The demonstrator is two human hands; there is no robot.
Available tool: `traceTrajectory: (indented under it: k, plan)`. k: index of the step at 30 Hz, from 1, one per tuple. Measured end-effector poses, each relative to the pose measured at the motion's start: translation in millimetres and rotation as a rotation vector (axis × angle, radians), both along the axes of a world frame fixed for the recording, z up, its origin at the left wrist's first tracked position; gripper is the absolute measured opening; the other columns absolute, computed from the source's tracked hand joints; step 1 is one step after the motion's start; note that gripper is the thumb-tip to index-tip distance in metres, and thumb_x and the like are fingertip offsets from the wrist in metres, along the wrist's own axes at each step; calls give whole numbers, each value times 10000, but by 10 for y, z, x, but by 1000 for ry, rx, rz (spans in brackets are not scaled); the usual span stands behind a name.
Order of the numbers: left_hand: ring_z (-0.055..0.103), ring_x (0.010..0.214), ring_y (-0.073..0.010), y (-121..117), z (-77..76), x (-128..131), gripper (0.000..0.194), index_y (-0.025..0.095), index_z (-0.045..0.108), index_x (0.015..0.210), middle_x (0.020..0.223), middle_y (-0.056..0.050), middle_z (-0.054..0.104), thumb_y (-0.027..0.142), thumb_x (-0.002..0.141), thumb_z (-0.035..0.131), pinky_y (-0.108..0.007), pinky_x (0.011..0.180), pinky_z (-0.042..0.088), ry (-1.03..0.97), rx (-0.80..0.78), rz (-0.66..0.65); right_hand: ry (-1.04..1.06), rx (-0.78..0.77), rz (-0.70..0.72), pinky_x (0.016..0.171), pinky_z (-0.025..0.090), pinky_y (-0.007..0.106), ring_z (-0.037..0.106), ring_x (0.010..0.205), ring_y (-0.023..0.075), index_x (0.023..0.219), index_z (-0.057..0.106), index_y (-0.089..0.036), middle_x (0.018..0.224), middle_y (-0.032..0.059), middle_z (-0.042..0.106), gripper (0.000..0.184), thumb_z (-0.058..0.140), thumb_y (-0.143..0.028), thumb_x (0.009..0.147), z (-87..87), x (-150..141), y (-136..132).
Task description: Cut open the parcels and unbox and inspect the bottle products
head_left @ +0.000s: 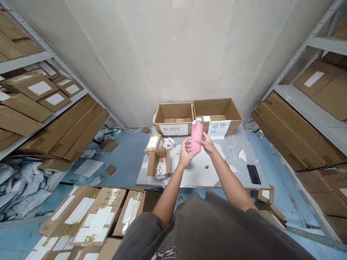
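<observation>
Glossy pink cylindrical bottle (pixel 196 139), near upright, held above the middle of the desk (pixel 142 178). Left grip (pixel 187 153) wraps its lower part; right grip (pixel 207 144) is closed on its right side. My judgement: cradle the base left, turn with the right, as a slick shell might slip. Open brown cardboard carton with crumpled white paper (pixel 150 165) sits by the left edge, flat black phone (pixel 253 174) near the front right corner; mind both.
</observation>
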State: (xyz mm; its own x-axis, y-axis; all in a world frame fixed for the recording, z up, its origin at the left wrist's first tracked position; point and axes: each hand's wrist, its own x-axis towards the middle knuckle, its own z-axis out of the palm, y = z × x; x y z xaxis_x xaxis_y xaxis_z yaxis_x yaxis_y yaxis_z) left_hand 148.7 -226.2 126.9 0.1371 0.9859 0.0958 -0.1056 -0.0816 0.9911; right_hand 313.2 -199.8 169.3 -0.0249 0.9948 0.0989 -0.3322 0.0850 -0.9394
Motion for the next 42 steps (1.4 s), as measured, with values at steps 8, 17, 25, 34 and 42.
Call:
traceTrajectory:
  k: [8, 17, 25, 34, 42]
  plan:
    - [687, 1076, -248, -69, -15, 147, 883, 258, 525, 1454, 1349, -133, 654, 374, 690, 953, -421, 952, 577, 187, 91, 152, -4, -12, -48, 1019, 598, 443, 702, 1158, 290, 1372, 585, -308, 1259, 59, 752, 877, 989, -500, 617, -3, -65, 44]
    - [633, 1266, -289, 41, -55, 58, 856, 225, 560, 1402, 1381, -145, 647, 566, 710, 930, -411, 1042, 537, -165, 51, -80, 42, -32, 149, 943, 582, 393, 724, 1091, 258, 1344, 604, -316, 1207, 35, 769, 677, 857, -571, 770, 38, 147, 15]
    - [618, 1314, -321, 10, -10, 68, 934, 223, 556, 1462, 1420, -142, 646, 583, 693, 946, -445, 1093, 519, -241, -23, -197, 61, -30, 118, 966, 592, 422, 720, 1171, 307, 1332, 646, -287, 1212, 64, 774, 772, 907, -620, 686, 97, 86, 5]
    - [665, 1203, -270, -76, -2, 156, 1000, 281, 476, 1487, 1468, -152, 562, 419, 647, 1001, -408, 1024, 547, -43, 43, 100, 26, 11, -40, 1042, 579, 460, 712, 1181, 298, 1346, 607, -294, 1251, 79, 766, 828, 961, -561, 646, 14, -36, 61]
    - [630, 1287, -295, -7, 27, 107, 880, 253, 523, 1437, 1441, -145, 596, 520, 713, 947, -411, 1053, 535, -190, 7, 6, -5, 8, -30, 1031, 585, 461, 696, 1213, 305, 1366, 572, -313, 1281, 75, 751, 828, 937, -582, 673, 26, -34, 77]
